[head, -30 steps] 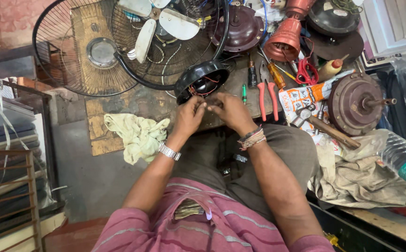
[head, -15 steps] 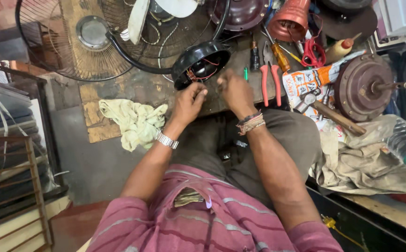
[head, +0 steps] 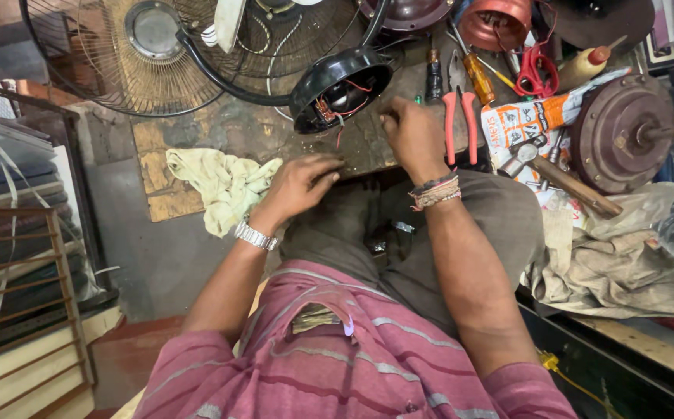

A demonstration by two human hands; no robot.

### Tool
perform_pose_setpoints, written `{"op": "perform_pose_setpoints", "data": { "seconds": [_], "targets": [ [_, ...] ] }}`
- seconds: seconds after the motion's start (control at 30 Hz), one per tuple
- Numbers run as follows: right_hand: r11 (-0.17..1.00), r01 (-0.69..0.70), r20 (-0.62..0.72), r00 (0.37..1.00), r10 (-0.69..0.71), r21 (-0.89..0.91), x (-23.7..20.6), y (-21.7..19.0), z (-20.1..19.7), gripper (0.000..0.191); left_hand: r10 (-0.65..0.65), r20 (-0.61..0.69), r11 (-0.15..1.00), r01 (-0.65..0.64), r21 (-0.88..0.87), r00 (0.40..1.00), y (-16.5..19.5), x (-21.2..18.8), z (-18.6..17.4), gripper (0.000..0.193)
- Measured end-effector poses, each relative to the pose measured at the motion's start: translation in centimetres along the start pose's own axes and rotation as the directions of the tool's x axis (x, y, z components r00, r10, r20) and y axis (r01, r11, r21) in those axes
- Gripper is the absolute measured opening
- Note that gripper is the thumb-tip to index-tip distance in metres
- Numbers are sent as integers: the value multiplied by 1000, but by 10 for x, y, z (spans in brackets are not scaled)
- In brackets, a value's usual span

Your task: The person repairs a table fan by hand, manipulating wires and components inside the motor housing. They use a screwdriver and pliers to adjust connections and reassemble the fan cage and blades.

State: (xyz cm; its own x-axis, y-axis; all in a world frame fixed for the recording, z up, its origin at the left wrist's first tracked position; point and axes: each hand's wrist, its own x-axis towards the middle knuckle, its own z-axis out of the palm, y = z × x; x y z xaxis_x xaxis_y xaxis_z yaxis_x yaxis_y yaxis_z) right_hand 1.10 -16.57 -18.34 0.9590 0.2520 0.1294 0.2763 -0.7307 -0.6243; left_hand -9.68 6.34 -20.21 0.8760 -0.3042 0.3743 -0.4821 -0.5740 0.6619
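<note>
The left hand (head: 300, 185) has come away from the black round plastic fan-motor cover (head: 341, 87), where both hands were bunched half a second ago, and now rests low at the near edge of the worn wooden bench (head: 236, 132) with its fingers loosely curled; whether anything small sits in that grip cannot be told. The right hand (head: 413, 138) has also dropped back from the cover's mouth and lies knuckles-up on the bench just beside it, fingers bent under, its grip hidden too. The cover itself lies tilted on the bench just ahead of both hands, its open side turned toward the person, with red wires (head: 356, 105) and a small board showing inside, untouched for now; by that, the fiddling inside it looks paused. Left of the left hand lies a crumpled pale yellow-green rag (head: 224, 182); right of the right hand, red-handled pliers (head: 461, 124), and beyond them a brown round metal motor housing (head: 620, 132).
</note>
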Motion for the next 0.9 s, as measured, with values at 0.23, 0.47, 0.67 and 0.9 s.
{"op": "perform_pose_setpoints", "data": {
  "seconds": [0.23, 0.47, 0.67, 0.9],
  "targets": [
    [999, 2, 56, 998, -4, 32, -4, -16, 4, 18, -370, -235, 927, 339, -161, 899, 2, 3, 13, 18],
    [982, 56, 281, 960, -2, -182, -9, -23, 22, 29, -313, -307, 950, 304, -77, 899, 1, -2, 48, 16],
    [985, 140, 355, 930, -97, -99, -11, -15, 22, 22, -342, -376, 938, 336, -85, 861, 4, 3, 44, 16],
    [990, 135, 320, 940, -118, -31, -3, 4, -17, 21, -378, -438, 921, 377, -94, 815, 4, 3, 39, 18]
  ]
}}
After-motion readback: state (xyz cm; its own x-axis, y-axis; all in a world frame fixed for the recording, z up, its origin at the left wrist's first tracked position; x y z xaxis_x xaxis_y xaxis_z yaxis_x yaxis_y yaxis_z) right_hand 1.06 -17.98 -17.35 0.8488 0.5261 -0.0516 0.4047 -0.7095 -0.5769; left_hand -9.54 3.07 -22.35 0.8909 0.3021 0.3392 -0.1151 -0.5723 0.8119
